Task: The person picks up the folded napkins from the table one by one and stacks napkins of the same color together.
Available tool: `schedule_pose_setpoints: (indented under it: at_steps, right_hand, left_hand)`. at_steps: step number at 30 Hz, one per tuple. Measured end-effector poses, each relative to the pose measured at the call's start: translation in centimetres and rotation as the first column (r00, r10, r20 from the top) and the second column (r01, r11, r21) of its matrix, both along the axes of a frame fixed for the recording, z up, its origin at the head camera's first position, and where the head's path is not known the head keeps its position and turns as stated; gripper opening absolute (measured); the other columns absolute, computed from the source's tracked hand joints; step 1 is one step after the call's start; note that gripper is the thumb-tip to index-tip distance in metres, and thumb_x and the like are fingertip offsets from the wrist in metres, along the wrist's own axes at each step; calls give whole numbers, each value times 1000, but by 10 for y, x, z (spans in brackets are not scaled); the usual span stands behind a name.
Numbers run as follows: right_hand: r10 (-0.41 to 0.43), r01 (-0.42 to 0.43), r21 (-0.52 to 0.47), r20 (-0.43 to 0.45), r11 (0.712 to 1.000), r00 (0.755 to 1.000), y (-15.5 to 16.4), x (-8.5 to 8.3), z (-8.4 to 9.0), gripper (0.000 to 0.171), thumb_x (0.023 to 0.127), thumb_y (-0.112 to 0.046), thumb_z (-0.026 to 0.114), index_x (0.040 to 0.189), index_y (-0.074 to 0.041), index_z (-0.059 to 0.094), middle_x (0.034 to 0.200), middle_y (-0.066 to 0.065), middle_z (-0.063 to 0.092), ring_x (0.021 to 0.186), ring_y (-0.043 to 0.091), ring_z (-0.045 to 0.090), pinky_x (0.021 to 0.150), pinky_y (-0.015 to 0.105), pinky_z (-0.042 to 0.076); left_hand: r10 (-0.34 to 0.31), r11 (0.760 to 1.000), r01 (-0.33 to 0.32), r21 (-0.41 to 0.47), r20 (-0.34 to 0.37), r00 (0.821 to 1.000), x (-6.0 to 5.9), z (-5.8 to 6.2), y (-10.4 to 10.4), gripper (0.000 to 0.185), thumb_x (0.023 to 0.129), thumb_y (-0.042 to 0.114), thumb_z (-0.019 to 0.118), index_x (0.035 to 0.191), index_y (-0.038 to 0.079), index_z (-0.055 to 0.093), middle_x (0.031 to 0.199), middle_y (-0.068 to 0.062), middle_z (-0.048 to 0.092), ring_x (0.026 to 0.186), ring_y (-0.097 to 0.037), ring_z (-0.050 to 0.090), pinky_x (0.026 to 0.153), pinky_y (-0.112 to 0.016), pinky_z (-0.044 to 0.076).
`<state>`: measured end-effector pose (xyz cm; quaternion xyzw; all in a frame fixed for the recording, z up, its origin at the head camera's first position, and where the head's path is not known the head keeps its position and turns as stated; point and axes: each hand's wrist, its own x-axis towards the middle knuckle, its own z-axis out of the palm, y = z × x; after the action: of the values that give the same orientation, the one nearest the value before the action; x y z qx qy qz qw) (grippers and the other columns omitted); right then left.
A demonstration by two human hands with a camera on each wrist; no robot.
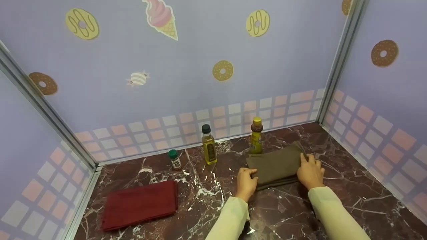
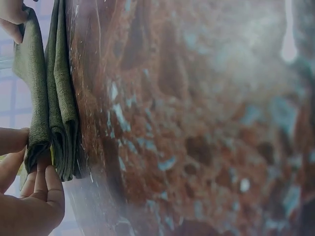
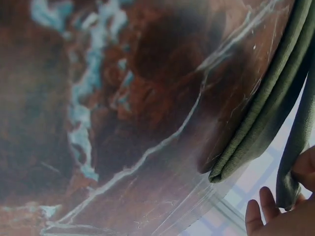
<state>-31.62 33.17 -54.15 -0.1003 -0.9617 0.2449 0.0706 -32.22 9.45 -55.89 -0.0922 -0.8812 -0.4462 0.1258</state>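
A folded olive-green cloth [image 1: 275, 166] lies on the right part of the marble tabletop, in several layers. My left hand [image 1: 247, 183] pinches its left edge; in the left wrist view the thumb and fingers [image 2: 42, 189] grip the upper fold, with more layers below it. At the opposite end, my right hand [image 1: 311, 170] pinches the right edge between thumb and fingers. The right wrist view shows the upper layer of the green cloth [image 3: 299, 137] lifted apart from the lower layers, whose folded edge stays near the table.
A folded dark red cloth [image 1: 140, 205] lies at the left. Behind stand a small green-capped jar [image 1: 175, 160], an oil bottle [image 1: 209, 146] with a dark cap, and a yellow-capped bottle [image 1: 256, 136] close behind the green cloth. Patterned walls [image 1: 186, 83] enclose the marble table [image 1: 200, 213].
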Motion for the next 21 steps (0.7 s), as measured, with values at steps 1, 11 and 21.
schedule_pose_setpoints:
  at_steps: [1, 11, 21]
  right_hand:
    - [2, -2, -11, 19, 1000, 1000, 1, 0, 0, 57, 96, -2, 35, 153, 5, 27, 150, 30, 23, 130, 58, 24, 94, 67, 30]
    - [12, -10, -22, 114, 1000, 993, 12, 9, -12, 62, 92, -2, 39, 152, 6, 27, 148, 34, 23, 130, 55, 27, 91, 68, 32]
    - [-3, 11, -48, 160, 999, 987, 14, 14, -19, 60, 93, -8, 36, 151, 6, 31, 146, 36, 20, 129, 56, 23, 93, 69, 28]
  left_hand:
    - [-7, 1000, 7, -2, 2, 1000, 1, 0, 1, 24, 79, -2, 77, 102, 2, 77, 100, -6, 61, 98, -26, 61, 91, -35, 50]
    - [-44, 999, 45, -6, 61, 997, 8, -3, 1, 25, 84, 0, 74, 109, -1, 75, 106, -11, 62, 104, -30, 61, 94, -39, 49]
    - [7, 999, -3, -45, 98, 995, 15, -4, -1, 23, 86, 8, 74, 109, 4, 77, 101, -6, 61, 97, -26, 63, 86, -37, 51]
